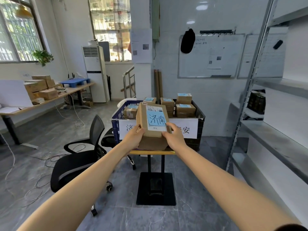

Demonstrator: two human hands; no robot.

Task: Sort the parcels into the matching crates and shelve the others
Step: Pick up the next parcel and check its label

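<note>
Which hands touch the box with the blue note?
Touching, both: the head view shows the left hand and right hand gripping the box by its near corners.

Brown cardboard parcel [152, 142], light-blue sticky note [156, 118] with dark handwriting on a white label [156, 129]. Blue crate [116, 115], black crate [201, 120]; white signs [191, 125] with black characters. Office chair [78, 164] black. Floor [150, 217] grey marbled tile. Pallet [75, 82] blue.
</note>
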